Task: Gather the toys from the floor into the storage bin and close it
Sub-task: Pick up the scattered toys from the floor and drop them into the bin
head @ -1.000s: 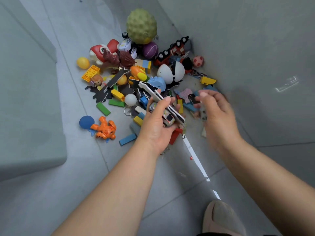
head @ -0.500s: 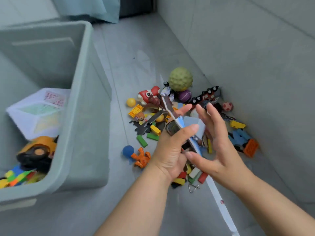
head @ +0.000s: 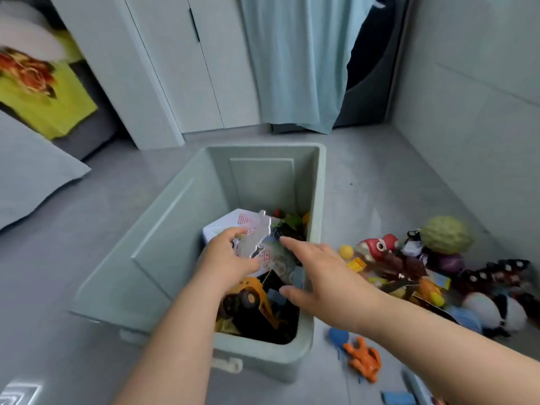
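Note:
The pale green storage bin [head: 175, 229] stands open on the floor in front of me. Over its opening my left hand [head: 230, 258] grips a flat pale toy piece [head: 257, 238]. My right hand [head: 324, 276] hovers over the bin's right rim with fingers spread and nothing in it. Inside the bin lie a yellow toy digger [head: 248, 296], a white box [head: 233, 223] and other toys. To the right of the bin, a heap of toys [head: 423, 270] covers the floor, with a bumpy green ball [head: 445, 233] at its far side.
An orange figure [head: 363, 356] and a blue ball [head: 339, 336] lie by the bin's near right corner. A grey wall [head: 467, 127] runs along the right. White cupboard doors [head: 190, 68] and a hanging blue cloth [head: 295, 59] stand behind the bin.
Both hands moved left from the toy heap to over the bin, the left carrying the flat piece. My right hand has opened. My view swung left and up onto the bin.

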